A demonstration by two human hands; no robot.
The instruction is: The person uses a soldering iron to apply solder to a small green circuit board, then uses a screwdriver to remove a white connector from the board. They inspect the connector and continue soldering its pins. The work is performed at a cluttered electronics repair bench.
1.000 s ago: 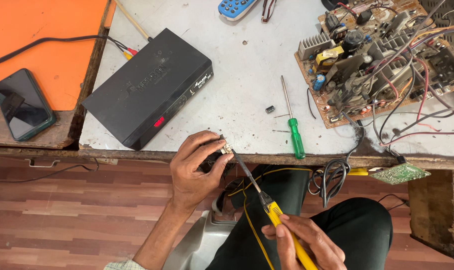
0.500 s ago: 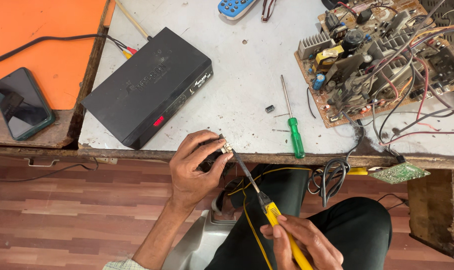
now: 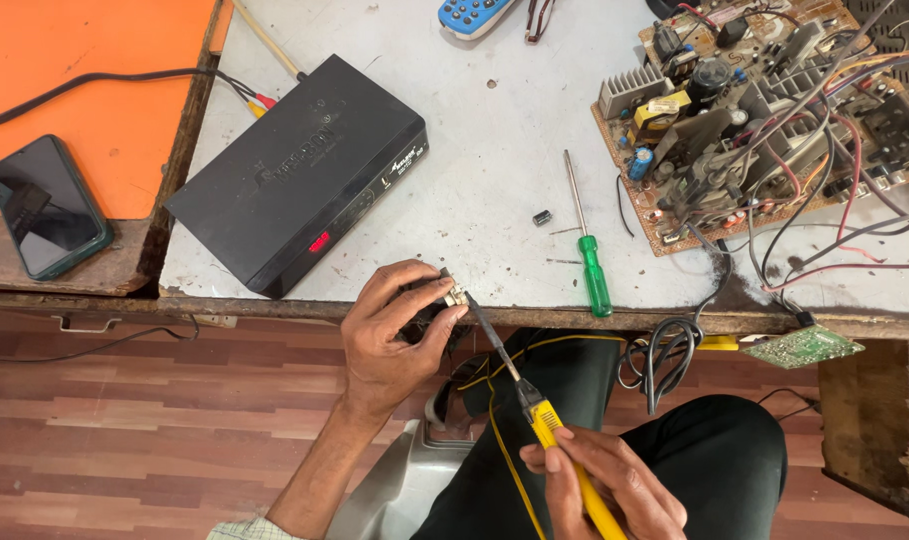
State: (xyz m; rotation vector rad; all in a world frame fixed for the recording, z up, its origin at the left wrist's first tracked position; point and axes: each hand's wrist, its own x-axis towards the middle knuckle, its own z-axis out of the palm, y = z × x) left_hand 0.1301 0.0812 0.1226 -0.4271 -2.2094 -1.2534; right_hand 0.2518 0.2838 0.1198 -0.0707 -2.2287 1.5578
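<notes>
My left hand (image 3: 389,335) is pinching one small metal part (image 3: 452,294) at the bench edge (image 3: 274,300), and my right hand (image 3: 599,485) is wrapped around one yellow-handled iron (image 3: 534,415), tip touching the part. Also here: one green screwdriver (image 3: 592,270), one black box (image 3: 299,175), one phone (image 3: 44,205).

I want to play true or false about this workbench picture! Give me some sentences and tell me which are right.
1. The right hand holds a yellow-handled tool. True.
2. The left hand pinches a small part at the table edge. True.
3. The green screwdriver is in the left hand. False: it lies on the table, untouched.
4. The phone sits on top of the black box. False: it lies apart, on the orange surface.
5. A circuit board with many wires lies on the table. True.
</notes>
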